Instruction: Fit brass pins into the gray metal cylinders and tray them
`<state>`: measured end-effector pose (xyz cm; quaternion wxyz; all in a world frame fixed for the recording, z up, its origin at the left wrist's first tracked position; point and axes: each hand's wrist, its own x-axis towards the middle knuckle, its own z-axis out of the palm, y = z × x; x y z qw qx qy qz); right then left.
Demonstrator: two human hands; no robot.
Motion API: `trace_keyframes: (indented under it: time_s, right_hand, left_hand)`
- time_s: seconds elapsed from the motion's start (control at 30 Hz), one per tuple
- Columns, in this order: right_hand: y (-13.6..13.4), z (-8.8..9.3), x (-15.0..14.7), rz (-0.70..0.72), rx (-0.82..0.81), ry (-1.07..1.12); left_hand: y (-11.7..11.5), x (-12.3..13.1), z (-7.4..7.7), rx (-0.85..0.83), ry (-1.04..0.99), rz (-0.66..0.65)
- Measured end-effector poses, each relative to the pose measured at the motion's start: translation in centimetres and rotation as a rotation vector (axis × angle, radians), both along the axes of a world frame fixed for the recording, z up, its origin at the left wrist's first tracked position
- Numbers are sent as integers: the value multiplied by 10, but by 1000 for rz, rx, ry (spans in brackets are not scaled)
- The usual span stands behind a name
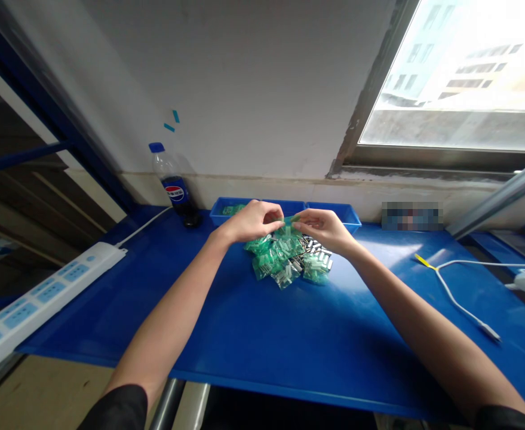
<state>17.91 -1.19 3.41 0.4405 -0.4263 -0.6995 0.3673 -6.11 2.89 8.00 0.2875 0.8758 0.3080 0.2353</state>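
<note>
A small green plastic bag (288, 227) is stretched between my two hands, above the pile. My left hand (257, 220) pinches one side of it between thumb and fingers. On the other side my right hand (324, 229) has its thumb and fingertips closed on the bag. Beneath them lies a heap of green bags (273, 255) holding small pale and silvery pieces. Loose metal pieces (312, 246) are spread among the bags, partly hidden by my right hand. What the held bag contains is too small to make out.
Blue bins (334, 214) stand behind the pile; the left one holds green bags (233, 209). A cola bottle (175, 190) stands at the back left. A white power strip (49, 295) lies along the left edge, and a white cable (457, 304) on the right of the blue table (262, 340).
</note>
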Motion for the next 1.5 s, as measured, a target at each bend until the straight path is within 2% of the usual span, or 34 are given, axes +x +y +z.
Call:
trace_keyframes:
  time_s: [0.23, 0.33, 0.43, 0.63, 0.83, 0.97, 1.1, 1.23, 1.33, 1.5]
  right_hand:
    - [-3, 8, -2, -2, -117, 204]
    - [-1, 6, -1, -37, -154, 260]
    - [0, 4, -1, -57, -183, 279]
    - [-1, 8, -2, -59, -186, 221]
    - [0, 12, 3, -100, -205, 177]
    - [2, 13, 7, -119, -217, 151]
    - [6, 7, 12, -131, -231, 150]
    - [8, 2, 15, -144, -229, 133]
    - [10, 2, 16, -148, -234, 116]
    - [11, 3, 15, -148, -242, 99]
  left_hand:
    - [-1, 6, 2, -202, -231, 58]
    - [-1, 6, 1, -267, -253, 26]
    - [-1, 6, 1, -284, -248, 15]
    - [4, 1, 0, -270, -234, 80]
    - [25, -18, -6, -84, -229, 285]
    - [37, -33, -8, 112, -201, 525]
    - [40, -44, -11, 309, -63, 655]
    - [39, -43, -20, 321, 129, 639]
    - [37, -38, -22, 299, 151, 578]
    - [26, -30, -11, 273, 119, 348]
